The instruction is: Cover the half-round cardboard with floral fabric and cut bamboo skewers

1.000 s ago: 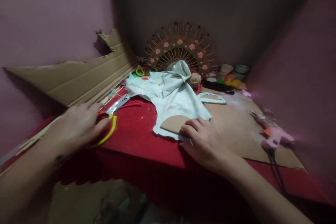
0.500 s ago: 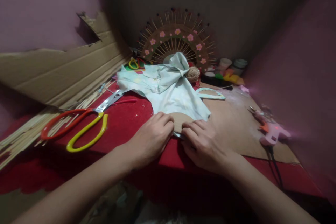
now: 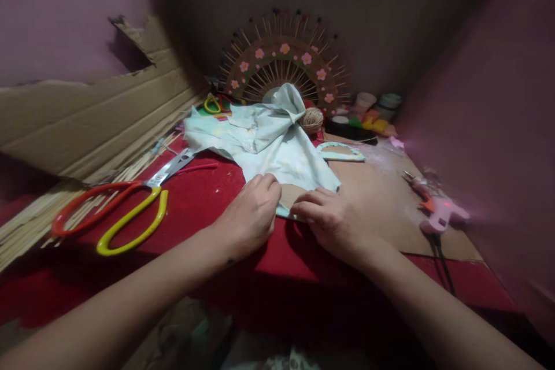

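A pale blue cloth [image 3: 295, 156] lies rumpled on the red table cover, and a rounded piece of cardboard [image 3: 293, 194] rests on its near end. My left hand [image 3: 255, 208] has curled fingers gripping the cloth and cardboard at the left side. At the near edge, my right hand [image 3: 332, 217] presses bent fingers onto the cloth, which is folded over the cardboard there. Both thumbs are mostly hidden. Beyond my right hand lies a half-round cardboard piece [image 3: 342, 151] edged with the same cloth.
Large scissors [image 3: 150, 185] with red and yellow handles lie left, beside thin sticks [image 3: 26, 231]. A pink glue gun [image 3: 442, 214] sits right on a cardboard sheet [image 3: 368, 196]. A twine ball [image 3: 311, 120] and a flowered stick fan [image 3: 284, 49] stand behind.
My right fingers have shifted along the near edge, and more of the folded pale cloth shows between my hands. The whole view has shifted slightly.
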`<control>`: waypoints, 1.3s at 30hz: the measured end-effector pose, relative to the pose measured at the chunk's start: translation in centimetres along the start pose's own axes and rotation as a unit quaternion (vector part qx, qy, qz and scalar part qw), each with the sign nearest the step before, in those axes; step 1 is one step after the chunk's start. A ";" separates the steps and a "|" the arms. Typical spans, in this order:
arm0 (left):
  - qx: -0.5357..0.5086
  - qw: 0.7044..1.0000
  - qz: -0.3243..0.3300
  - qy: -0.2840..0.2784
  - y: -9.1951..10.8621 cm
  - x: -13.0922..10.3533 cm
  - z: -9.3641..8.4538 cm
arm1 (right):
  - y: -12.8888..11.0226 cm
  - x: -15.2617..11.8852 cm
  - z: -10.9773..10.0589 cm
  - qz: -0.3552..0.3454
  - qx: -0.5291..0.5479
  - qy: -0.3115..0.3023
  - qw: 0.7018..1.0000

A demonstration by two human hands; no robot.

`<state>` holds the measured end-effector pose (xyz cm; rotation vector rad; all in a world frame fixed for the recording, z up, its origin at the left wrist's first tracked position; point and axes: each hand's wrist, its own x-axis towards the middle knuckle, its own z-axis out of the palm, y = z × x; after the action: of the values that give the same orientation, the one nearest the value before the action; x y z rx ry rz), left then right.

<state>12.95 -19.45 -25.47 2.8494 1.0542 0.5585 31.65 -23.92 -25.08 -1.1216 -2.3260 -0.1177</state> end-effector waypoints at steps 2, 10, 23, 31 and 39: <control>-0.010 1.000 0.000 -0.001 -0.6 0.2 -0.1 | 0.1 0.0 0.1 -0.013 -0.009 -0.007 1.000; -0.014 0.993 0.070 0.098 -0.9 -0.7 -2.5 | -0.5 -0.6 0.2 -0.036 -0.018 0.003 0.999; 0.108 0.976 0.189 -0.020 0.1 -0.5 -1.6 | 0.5 -0.7 -2.5 0.145 0.196 -0.024 0.970; 0.067 0.979 0.187 -0.038 -0.3 -0.1 -1.4 | 0.2 -3.2 -5.1 0.136 0.145 0.068 0.978; 0.041 0.981 0.187 -0.026 -0.9 0.0 -1.1 | -1.5 -3.0 -1.8 0.004 -0.047 -0.028 0.999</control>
<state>12.00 -18.85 -24.60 3.1355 0.5443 0.4647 32.88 -27.54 -24.87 -1.1944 -2.3856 -0.1957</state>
